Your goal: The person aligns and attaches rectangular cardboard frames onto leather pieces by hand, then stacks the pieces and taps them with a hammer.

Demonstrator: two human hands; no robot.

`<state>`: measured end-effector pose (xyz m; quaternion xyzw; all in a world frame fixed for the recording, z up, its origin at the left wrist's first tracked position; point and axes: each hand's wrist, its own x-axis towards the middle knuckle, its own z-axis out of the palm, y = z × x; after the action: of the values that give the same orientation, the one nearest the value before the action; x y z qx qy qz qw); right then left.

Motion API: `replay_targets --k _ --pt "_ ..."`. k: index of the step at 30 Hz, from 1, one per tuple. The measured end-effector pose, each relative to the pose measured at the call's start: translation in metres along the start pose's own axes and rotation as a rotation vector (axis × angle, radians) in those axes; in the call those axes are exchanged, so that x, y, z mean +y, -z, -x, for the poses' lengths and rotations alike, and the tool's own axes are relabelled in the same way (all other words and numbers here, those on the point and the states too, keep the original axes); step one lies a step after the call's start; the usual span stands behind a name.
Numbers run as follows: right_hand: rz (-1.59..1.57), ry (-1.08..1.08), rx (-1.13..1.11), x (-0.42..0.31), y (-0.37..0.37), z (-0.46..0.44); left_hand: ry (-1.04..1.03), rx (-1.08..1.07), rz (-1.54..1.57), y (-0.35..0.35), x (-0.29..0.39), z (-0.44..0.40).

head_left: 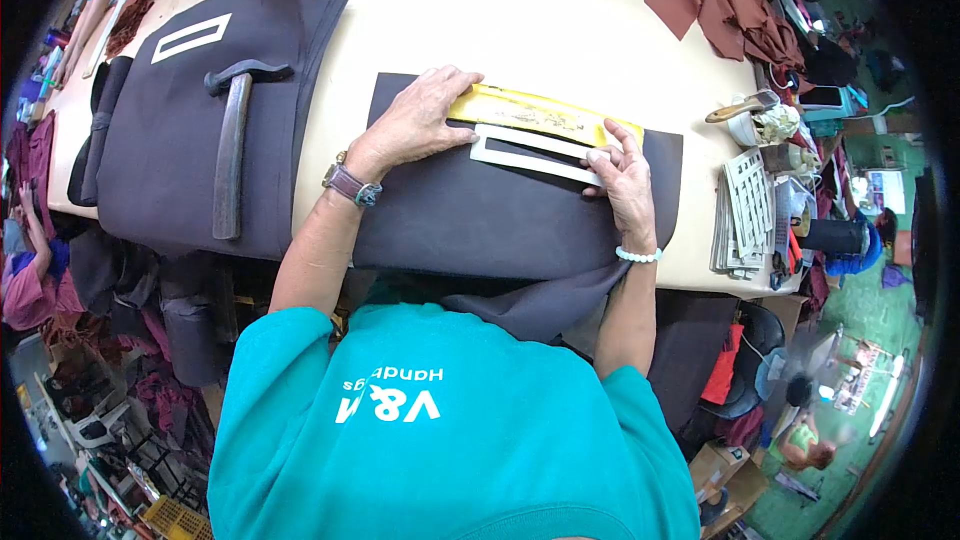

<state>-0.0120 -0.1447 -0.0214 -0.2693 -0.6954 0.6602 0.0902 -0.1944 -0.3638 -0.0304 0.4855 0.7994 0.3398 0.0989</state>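
A dark cloth (480,210) lies over the table's front edge. Across its upper part rests a yellow strip (540,114) with worn markings, and just below it a white rectangular frame (535,169) with a long slot. My left hand (420,118) has its fingertips on the strip's left end and its thumb at the frame's left end, fingers spread. At the frame's right end, my right hand (625,180) pinches it between thumb and fingers, with one finger raised against the yellow strip.
On the left, a hammer (230,140) and another white frame (192,38) lie on stacked dark cloth (170,160). Brown scraps (715,0) lie at the back right. A brush (742,107) and stacked white cards (742,210) are on the right. Another person (35,265) is far left.
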Motion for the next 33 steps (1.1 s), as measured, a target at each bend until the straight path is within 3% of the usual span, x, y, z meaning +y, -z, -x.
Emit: replay_targets --k 9,13,18,33 --pt "0.002 0.013 0.018 -0.003 -0.002 0.002 -0.011 -0.001 -0.041 0.003 0.006 0.000" --pt "0.270 0.041 0.238 -0.014 -0.002 0.011 -0.018 -0.005 -0.046 0.004 0.010 0.002" --pt "0.367 0.055 0.264 0.000 0.008 0.021 -0.009 -0.002 -0.042 0.001 0.009 0.002" --pt "0.360 0.165 0.523 0.010 -0.009 0.019 0.047 -0.027 -0.011 0.004 0.017 0.003"
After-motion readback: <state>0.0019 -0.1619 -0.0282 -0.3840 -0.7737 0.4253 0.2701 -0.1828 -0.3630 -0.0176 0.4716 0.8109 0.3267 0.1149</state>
